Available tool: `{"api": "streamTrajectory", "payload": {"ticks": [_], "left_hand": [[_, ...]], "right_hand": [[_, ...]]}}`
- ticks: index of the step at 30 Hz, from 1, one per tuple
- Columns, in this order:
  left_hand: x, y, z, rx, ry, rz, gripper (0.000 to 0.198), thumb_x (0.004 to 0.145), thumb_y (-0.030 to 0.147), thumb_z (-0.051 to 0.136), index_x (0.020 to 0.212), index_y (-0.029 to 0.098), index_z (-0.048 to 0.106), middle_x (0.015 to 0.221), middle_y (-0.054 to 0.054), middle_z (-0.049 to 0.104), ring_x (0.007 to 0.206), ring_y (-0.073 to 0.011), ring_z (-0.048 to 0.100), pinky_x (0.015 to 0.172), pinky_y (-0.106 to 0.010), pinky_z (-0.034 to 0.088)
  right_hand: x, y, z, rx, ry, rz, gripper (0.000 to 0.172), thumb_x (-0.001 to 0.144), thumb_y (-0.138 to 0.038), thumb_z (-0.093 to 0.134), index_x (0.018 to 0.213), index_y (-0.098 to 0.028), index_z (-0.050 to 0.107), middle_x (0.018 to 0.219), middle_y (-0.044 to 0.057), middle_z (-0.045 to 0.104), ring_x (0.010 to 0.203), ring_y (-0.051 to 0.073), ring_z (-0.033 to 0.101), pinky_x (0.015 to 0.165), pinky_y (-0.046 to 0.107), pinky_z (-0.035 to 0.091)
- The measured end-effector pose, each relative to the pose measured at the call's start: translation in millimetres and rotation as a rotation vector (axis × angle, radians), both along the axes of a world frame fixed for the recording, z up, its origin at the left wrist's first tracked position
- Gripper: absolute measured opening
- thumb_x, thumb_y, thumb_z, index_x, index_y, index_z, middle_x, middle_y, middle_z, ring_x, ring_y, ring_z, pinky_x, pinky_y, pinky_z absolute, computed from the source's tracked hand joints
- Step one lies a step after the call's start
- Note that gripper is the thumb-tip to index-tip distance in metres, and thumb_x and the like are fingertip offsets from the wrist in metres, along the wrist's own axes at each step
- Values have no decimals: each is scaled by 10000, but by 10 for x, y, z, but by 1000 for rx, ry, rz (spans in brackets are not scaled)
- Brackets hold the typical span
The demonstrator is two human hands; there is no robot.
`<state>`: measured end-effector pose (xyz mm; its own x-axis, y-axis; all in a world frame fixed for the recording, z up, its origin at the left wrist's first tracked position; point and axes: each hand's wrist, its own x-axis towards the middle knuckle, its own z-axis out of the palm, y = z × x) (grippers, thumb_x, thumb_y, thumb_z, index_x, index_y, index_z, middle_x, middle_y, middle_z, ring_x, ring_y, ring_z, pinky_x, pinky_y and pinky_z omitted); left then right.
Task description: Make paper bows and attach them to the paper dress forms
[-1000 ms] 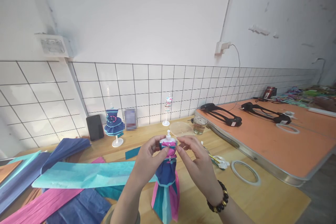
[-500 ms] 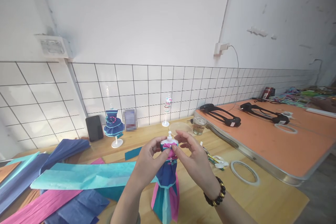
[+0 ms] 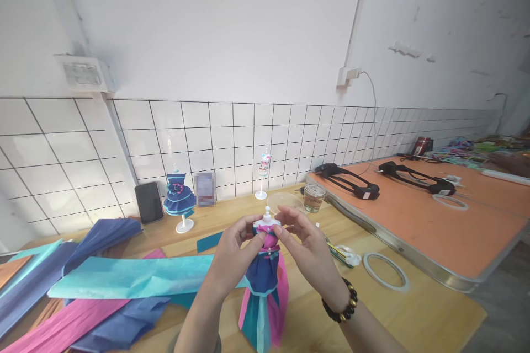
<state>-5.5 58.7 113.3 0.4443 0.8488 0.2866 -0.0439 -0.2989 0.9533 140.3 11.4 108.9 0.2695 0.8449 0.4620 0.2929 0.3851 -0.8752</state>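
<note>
Between my hands stands a small white mannequin point(image 3: 267, 220) in a paper dress point(image 3: 262, 276), with a pink front, a navy overskirt and long pink, teal and light-blue panels below. My left hand point(image 3: 239, 248) is closed on the left side of its bodice, thumb on the pink front. From the right, my right hand point(image 3: 308, 251) grips the bodice, its thumb near a small bead at the neckline and its fingers curled behind. A bracelet of dark beads point(image 3: 342, 300) circles my right wrist. The mannequin's back is hidden.
Crepe paper strips point(image 3: 136, 276) spread over the left side of the table. At the back stand a phone point(image 3: 149, 202), a mannequin in a navy dress point(image 3: 179, 198), a smaller mannequin point(image 3: 261, 176) and a glass point(image 3: 314, 197). Rightward lie a tape roll point(image 3: 386, 271) and an orange table point(image 3: 439, 215).
My thumbs have shifted slightly on the bodice, the left one a little leftward. The pink panel of the skirt spreads further to the right.
</note>
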Motion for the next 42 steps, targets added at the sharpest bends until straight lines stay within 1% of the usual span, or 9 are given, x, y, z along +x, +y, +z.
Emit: {"api": "streamTrajectory", "payload": {"ticks": [7,15,21,26,33,38,40,42], "left_hand": [[14,-12,25,22,6,25,315,758,278,577,1052,165,590,1045,-94,652,954,-233,590,855,-365,445],[20,-23,49,4,-14,45,292,736,272,601,1010,171,611,1024,-88,665,945,-238,599,834,-356,454],[22,-29,50,19,3,36,289,752,271,581,1021,169,607,1009,-89,666,932,-233,598,838,-365,452],[20,-16,31,22,10,41,298,754,281,584,1027,165,602,997,-94,663,936,-238,593,844,-375,449],[16,-10,15,13,-15,35,302,746,288,591,1022,169,615,992,-91,660,937,-237,586,826,-359,458],[17,-15,23,3,-25,41,306,732,286,604,1015,170,625,966,-86,664,913,-227,588,803,-337,465],[16,-13,28,9,-27,41,300,732,283,605,1009,171,630,949,-82,667,900,-225,590,801,-338,466],[15,-6,27,22,-23,33,294,740,280,597,1011,172,629,955,-83,668,897,-223,593,808,-342,464]], "right_hand": [[-33,96,-4,-5,-8,-43,347,773,-349,588,1092,-223,537,997,68,606,948,221,559,772,387,478],[-51,91,0,25,-65,-96,337,762,-301,591,1088,-227,544,977,65,620,934,220,567,788,402,468],[-58,88,-7,-10,-6,-51,324,784,-327,567,1090,-224,538,987,70,611,932,218,564,745,375,488],[-52,76,-1,-7,43,5,299,806,-351,542,1075,-220,543,947,60,619,900,208,581,722,351,495],[-98,56,38,-18,0,-41,338,773,-351,581,1083,-221,550,985,70,617,912,225,576,689,354,513],[-100,67,34,-25,1,-47,356,766,-342,586,1098,-221,545,993,73,619,892,225,584,664,352,521],[-90,78,26,-23,22,-40,356,758,-351,596,1088,-222,558,984,72,626,871,221,593,652,346,524],[-82,87,25,-22,77,-1,356,754,-369,602,1076,-220,570,954,68,637,844,212,605,646,336,525]]}}
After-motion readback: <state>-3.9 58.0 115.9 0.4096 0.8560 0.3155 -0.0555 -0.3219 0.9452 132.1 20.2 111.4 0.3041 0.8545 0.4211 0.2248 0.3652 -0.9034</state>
